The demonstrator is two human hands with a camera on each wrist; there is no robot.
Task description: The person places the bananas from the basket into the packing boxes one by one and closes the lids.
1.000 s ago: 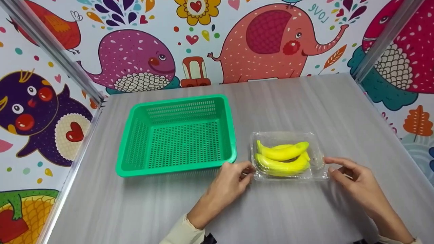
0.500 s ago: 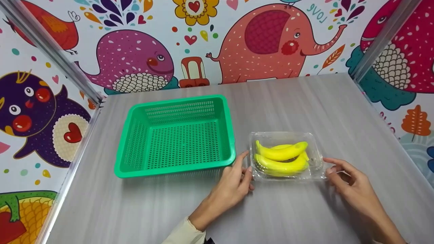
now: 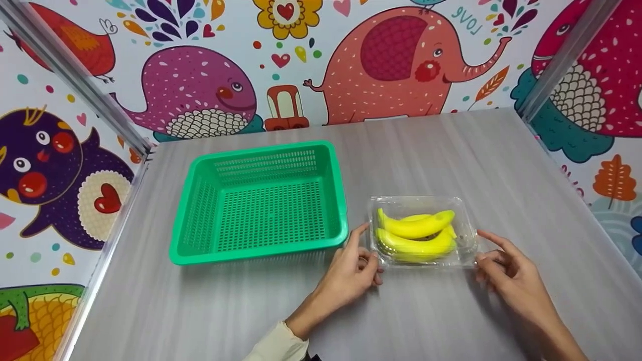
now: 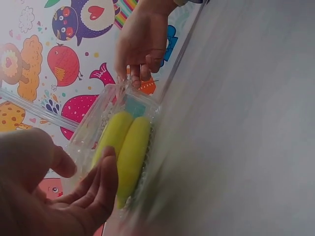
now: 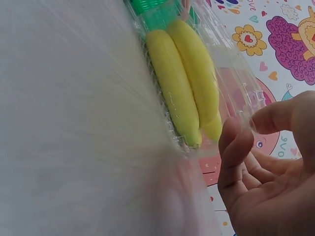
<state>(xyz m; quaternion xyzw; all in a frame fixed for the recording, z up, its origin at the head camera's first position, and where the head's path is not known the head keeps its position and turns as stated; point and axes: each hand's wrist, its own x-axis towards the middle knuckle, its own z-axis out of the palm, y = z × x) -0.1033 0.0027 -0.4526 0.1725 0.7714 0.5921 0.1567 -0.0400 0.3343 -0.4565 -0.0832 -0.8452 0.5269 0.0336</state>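
Observation:
A clear plastic clamshell box (image 3: 467, 253) lies on the table, right of the middle in the head view. Through its lid several yellow bananas (image 3: 416, 244) show; they look smooth, like toy ones. My left hand (image 3: 351, 271) holds the box's near left corner, its index finger stretched along the left side and its other fingers curled. At the near right corner my right hand (image 3: 514, 276) pinches the rim between thumb and fingers. In the right wrist view the fingertips (image 5: 238, 142) meet at the plastic edge. The lid looks closed in the head view.
Left of the box stands a green perforated basket (image 3: 342, 200), with nothing in it. The grey table (image 3: 225, 311) meets walls printed with cartoon animals (image 3: 396, 65) at the back and sides. Metal posts (image 3: 95, 85) stand at the corners.
My left index finger has stretched out along the box's left side, and the thumb has come onto the near left corner. My right hand has shifted slightly left. The box has barely moved.

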